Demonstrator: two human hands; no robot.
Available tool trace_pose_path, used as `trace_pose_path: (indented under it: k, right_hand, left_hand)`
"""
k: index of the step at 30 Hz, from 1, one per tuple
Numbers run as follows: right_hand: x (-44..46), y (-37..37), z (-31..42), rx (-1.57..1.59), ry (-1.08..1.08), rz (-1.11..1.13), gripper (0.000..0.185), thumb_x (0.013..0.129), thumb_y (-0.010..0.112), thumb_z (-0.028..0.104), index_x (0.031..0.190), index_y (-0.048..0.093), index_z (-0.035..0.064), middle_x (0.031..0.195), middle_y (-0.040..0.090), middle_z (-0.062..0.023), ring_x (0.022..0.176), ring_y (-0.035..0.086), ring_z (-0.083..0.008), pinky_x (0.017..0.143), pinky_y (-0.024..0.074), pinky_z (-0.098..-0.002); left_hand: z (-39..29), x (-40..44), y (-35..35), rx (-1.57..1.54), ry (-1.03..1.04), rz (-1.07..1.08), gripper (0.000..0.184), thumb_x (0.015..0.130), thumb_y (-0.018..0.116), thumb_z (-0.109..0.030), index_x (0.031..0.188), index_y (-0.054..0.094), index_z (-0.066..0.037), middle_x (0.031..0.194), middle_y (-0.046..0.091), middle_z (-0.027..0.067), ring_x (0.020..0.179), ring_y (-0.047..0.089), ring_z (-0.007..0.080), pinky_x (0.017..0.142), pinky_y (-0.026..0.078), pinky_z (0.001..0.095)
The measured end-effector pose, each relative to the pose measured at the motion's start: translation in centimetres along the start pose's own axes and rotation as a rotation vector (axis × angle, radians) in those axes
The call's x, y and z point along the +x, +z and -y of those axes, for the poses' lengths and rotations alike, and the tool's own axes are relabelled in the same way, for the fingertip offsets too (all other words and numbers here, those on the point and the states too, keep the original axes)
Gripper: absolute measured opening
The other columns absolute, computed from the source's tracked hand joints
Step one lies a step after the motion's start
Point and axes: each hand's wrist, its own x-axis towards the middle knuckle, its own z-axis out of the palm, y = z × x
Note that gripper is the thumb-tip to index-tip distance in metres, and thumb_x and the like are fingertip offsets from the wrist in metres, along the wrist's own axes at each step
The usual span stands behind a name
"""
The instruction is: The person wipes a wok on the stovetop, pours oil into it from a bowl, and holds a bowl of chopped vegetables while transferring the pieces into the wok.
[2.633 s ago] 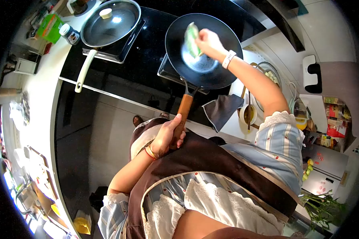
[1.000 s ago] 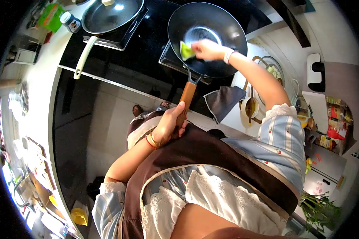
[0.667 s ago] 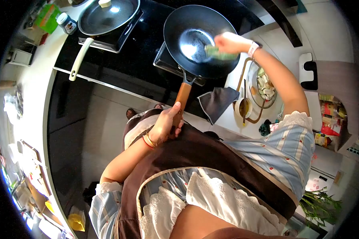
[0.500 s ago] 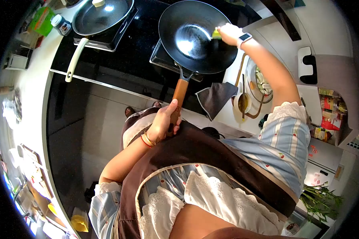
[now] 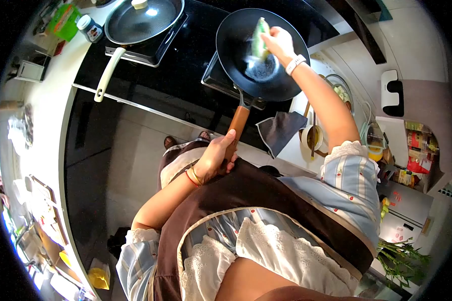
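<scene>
My left hand [image 5: 217, 155] is closed round the brown wooden handle [image 5: 239, 121] of a dark wok [image 5: 232, 45], which sits on the right-hand burner. Over the wok's inside, my right hand [image 5: 278, 44] pinches a flat green and whitish piece [image 5: 258, 39], like a sponge or folded cloth; its exact kind is unclear. Below it the wok's bottom shines brightly. A grey cloth [image 5: 280, 131] lies at the counter edge beside the wok.
A lidded pan [image 5: 135, 27] with a pale handle [image 5: 110, 74] stands on the left burner, beside a dark jar [image 5: 90, 29]. To the right are a small bowl of yellowish liquid [image 5: 312, 137] with a stick in it and a glass bowl of pale pieces [image 5: 340, 91].
My right hand has moved from the wok's right side toward its middle, tipping the green piece upright. My left hand keeps its hold on the handle. The whole view has shifted slightly.
</scene>
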Motion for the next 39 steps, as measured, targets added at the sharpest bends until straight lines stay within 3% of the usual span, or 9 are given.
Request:
trace_pose_path:
  k: [2, 6, 13, 17, 21, 24, 25, 32, 39]
  right_hand:
    - [0.4, -0.1, -2.4, -0.477, -0.077, -0.262, 0.038, 0.074, 0.061, 0.03, 0.096, 0.054, -0.0001, 0.081, 0.062, -0.0177, 0.073, 0.063, -0.0305, 0.069, 0.0505, -0.0401]
    - [2.4, 5.1, -6.5, -0.273, -0.097, -0.284, 0.023, 0.073, 0.059, 0.021, 0.087, 0.056, 0.002, 0.085, 0.062, -0.0194, 0.075, 0.062, -0.0355, 0.072, 0.0487, -0.0423]
    - [-4.1, 4.3, -0.5, 0.417, -0.2, 0.755, 0.012, 0.075, 0.058, 0.002, 0.074, 0.047, 0.0063, 0.068, 0.047, 0.0026, 0.067, 0.043, -0.0055, 0.061, 0.0373, -0.0222]
    - [-8.8, -1.9, 1.0, 0.749, 0.165, 0.79, 0.018, 0.072, 0.061, 0.001, 0.09, 0.057, 0.003, 0.083, 0.056, -0.0009, 0.072, 0.053, -0.0086, 0.066, 0.0442, -0.0216]
    - [-9.4, -4.4, 6.5, 1.011, 0.154, 0.723, 0.033, 0.076, 0.059, 0.005, 0.108, 0.051, -0.0022, 0.1, 0.06, -0.01, 0.088, 0.061, -0.0155, 0.082, 0.0499, -0.0277]
    - [-9.4, -1.3, 10.6, 1.079, 0.14, 0.742, 0.034, 0.079, 0.059, 0.008, 0.109, 0.049, -0.0026, 0.101, 0.06, -0.0115, 0.089, 0.061, -0.0164, 0.081, 0.0503, -0.0288]
    - [-9.4, 0.9, 11.8, 1.132, 0.201, 0.756, 0.028, 0.079, 0.059, 0.008, 0.104, 0.052, -0.0025, 0.099, 0.06, -0.0121, 0.088, 0.061, -0.0174, 0.08, 0.0505, -0.0283]
    - [-7.4, 23.7, 16.6, 1.177, 0.551, 0.871, 0.021, 0.083, 0.054, 0.005, 0.099, 0.052, -0.0084, 0.093, 0.061, -0.0161, 0.08, 0.063, -0.0258, 0.07, 0.0551, -0.0401]
    - [-8.0, 25.1, 20.9, 0.792, 0.572, 0.753, 0.042, 0.083, 0.056, 0.023, 0.115, 0.046, -0.002, 0.113, 0.051, -0.0176, 0.093, 0.055, -0.0283, 0.08, 0.0475, -0.0431]
  left_hand:
    - [-0.5, -0.3, 0.1, 0.029, 0.002, -0.014, 0.051, 0.089, 0.038, -0.053, 0.076, 0.048, -0.004, 0.054, 0.048, 0.0055, 0.04, 0.045, 0.0164, 0.038, 0.037, 0.0279]
    - [-0.6, -0.3, -0.1, 0.054, 0.051, 0.011, 0.05, 0.09, 0.038, -0.052, 0.076, 0.047, -0.004, 0.053, 0.048, 0.0058, 0.039, 0.046, 0.0161, 0.037, 0.038, 0.0279]
    - [-1.1, -0.5, -0.8, 0.149, 0.084, 0.027, 0.053, 0.091, 0.037, -0.051, 0.069, 0.045, -0.005, 0.054, 0.048, 0.0059, 0.04, 0.046, 0.015, 0.036, 0.037, 0.0271]
    - [-0.5, 0.2, -1.5, 0.081, 0.065, 0.087, 0.047, 0.09, 0.04, -0.051, 0.082, 0.043, -0.005, 0.057, 0.046, 0.0061, 0.039, 0.044, 0.0152, 0.035, 0.037, 0.0284]
    - [-1.3, -1.1, -1.2, 0.081, 0.052, 0.105, 0.058, 0.087, 0.038, -0.059, 0.085, 0.048, -0.003, 0.058, 0.049, 0.0043, 0.041, 0.048, 0.0133, 0.036, 0.039, 0.0264]
    - [-0.9, -1.8, -2.8, 0.11, 0.198, 0.224, 0.057, 0.089, 0.038, -0.057, 0.096, 0.051, -0.002, 0.079, 0.057, 0.0066, 0.068, 0.056, 0.0123, 0.06, 0.045, 0.0239]
    - [-0.1, -1.6, -3.9, 0.183, 0.295, 0.14, 0.052, 0.091, 0.04, -0.05, 0.104, 0.051, -0.001, 0.093, 0.057, 0.0072, 0.082, 0.054, 0.0121, 0.073, 0.044, 0.0227]
    - [4.5, -7.4, -14.4, 0.135, 0.293, -0.302, 0.032, 0.093, 0.047, -0.027, 0.105, 0.052, 0.002, 0.088, 0.059, 0.0073, 0.082, 0.056, 0.0135, 0.078, 0.046, 0.0263]
    - [14.0, -14.0, -21.4, 0.026, 0.198, -0.707, 0.042, 0.088, 0.052, -0.041, 0.099, 0.055, 0.0, 0.085, 0.06, 0.0059, 0.076, 0.056, 0.0133, 0.07, 0.046, 0.0268]
